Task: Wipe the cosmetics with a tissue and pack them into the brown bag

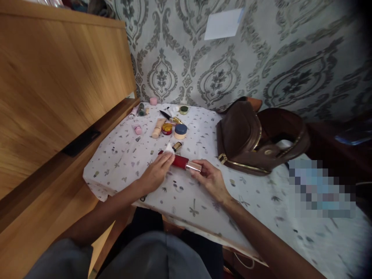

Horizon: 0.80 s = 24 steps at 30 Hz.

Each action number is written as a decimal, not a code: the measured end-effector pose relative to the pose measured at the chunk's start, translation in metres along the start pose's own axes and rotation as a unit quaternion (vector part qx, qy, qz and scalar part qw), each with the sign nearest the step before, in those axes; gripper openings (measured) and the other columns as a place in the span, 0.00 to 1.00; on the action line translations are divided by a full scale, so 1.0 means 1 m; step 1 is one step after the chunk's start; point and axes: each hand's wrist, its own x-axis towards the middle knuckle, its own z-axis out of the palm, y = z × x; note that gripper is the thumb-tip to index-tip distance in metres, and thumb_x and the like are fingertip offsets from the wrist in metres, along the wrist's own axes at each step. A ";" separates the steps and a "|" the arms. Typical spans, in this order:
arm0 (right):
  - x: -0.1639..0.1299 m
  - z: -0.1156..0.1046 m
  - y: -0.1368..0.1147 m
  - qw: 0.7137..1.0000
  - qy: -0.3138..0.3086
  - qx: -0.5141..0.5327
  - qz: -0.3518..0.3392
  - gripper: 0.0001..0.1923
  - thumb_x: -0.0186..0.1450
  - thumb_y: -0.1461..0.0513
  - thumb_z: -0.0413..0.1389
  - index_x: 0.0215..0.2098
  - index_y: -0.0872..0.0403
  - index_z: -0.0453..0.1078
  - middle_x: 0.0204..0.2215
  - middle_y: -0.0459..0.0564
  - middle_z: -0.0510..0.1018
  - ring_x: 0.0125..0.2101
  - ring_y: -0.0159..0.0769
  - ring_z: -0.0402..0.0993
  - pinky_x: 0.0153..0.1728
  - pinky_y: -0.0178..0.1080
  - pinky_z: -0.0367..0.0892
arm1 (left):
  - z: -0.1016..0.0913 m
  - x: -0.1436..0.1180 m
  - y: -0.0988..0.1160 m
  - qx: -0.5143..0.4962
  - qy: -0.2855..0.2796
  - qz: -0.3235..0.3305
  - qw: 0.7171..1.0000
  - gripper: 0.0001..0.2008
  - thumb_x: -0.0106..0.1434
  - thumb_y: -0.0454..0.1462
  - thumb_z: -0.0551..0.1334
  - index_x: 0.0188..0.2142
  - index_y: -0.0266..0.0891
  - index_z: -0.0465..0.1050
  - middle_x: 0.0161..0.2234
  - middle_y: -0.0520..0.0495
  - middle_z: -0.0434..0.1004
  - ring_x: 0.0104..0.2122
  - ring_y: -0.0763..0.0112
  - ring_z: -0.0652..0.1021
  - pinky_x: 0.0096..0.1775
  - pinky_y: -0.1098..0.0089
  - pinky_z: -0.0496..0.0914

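— Wiping that red tube (180, 161) goes best if your right hand (210, 179) keeps its fingers pinched shut on the silver cap end, so it can't roll on the surface (203, 201).
— And my left hand (155, 174)?
— It's closed on a white pad (169, 148), pressed to the tube's far end. Stroke along the length, lightly.
— Where's my room?
— The brown bag (255, 139) sits near at 2 o'clock, so don't swing that way. At 12 o'clock the small gold-capped item (177, 146) lies just beside the tube, with jars (180, 131) beyond. The surface's front edge is close at 6 o'clock; the open cloth is at 9 o'clock.
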 end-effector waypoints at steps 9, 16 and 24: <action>0.000 -0.003 -0.007 0.999 -0.003 -0.040 0.015 0.22 0.63 0.41 0.54 0.34 0.52 0.67 0.19 0.43 0.71 0.16 0.31 0.66 0.19 0.35 0.60 | -0.003 0.007 -0.009 -0.059 0.036 -0.043 0.997 0.24 0.67 0.26 0.47 0.62 0.32 0.60 0.57 0.32 0.69 0.59 0.59 0.69 0.59 0.52 0.68; 0.000 -0.003 -0.009 0.999 -0.011 -0.034 0.027 0.23 0.63 0.41 0.53 0.30 0.51 0.65 0.13 0.40 0.67 0.12 0.30 0.60 0.16 0.35 0.57 | 0.011 0.015 0.040 -0.043 -0.018 0.059 0.997 0.31 0.66 0.24 0.44 0.69 0.31 0.42 0.63 0.30 0.61 0.67 0.56 0.57 0.63 0.50 0.63; 0.004 -0.003 -0.003 0.997 -0.003 0.021 0.069 0.25 0.60 0.39 0.55 0.29 0.52 0.65 0.15 0.41 0.70 0.11 0.28 0.62 0.12 0.33 0.53 | -0.002 0.012 -0.008 -0.049 -0.020 -0.031 0.998 0.23 0.70 0.31 0.47 0.64 0.34 0.57 0.61 0.33 0.64 0.63 0.57 0.63 0.62 0.51 0.62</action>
